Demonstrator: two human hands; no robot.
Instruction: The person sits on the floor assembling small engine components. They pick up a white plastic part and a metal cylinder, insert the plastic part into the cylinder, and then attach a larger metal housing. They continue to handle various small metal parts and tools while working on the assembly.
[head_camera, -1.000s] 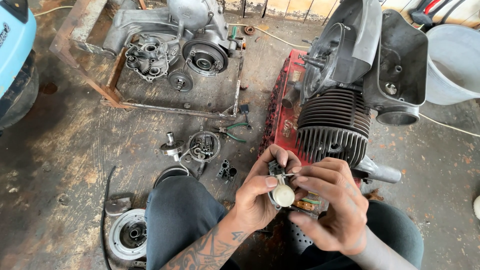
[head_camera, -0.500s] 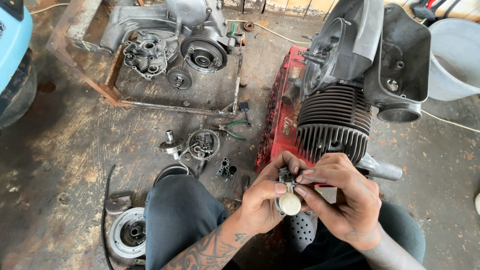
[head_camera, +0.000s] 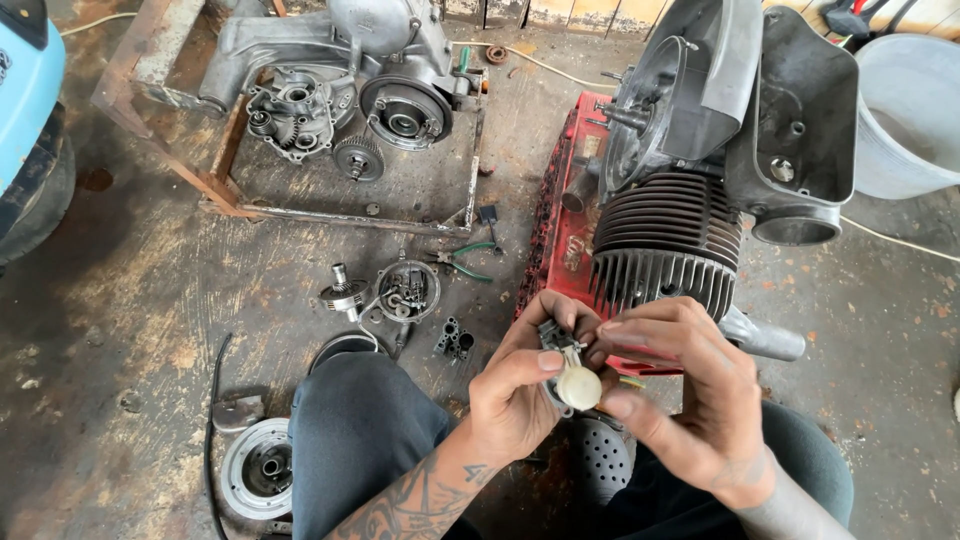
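- The left hand (head_camera: 515, 400) has its grip closed on a small part with a cream round cap (head_camera: 577, 385), above the lap.
- The right hand (head_camera: 690, 400) pinches the same part.
- Just beyond stands a finned engine cylinder (head_camera: 665, 250) on a red crate (head_camera: 562, 235).
- Pliers (head_camera: 462, 260) lie on the floor.

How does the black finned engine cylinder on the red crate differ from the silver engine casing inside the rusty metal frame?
The black finned engine cylinder is dark and ribbed with thin cooling fins; the silver engine casing is pale, smooth metal with exposed gears. The cylinder rests on the red crate, close to the hands; the casing lies farther away, inside the rusty metal frame. Both are dismantled engine parts.
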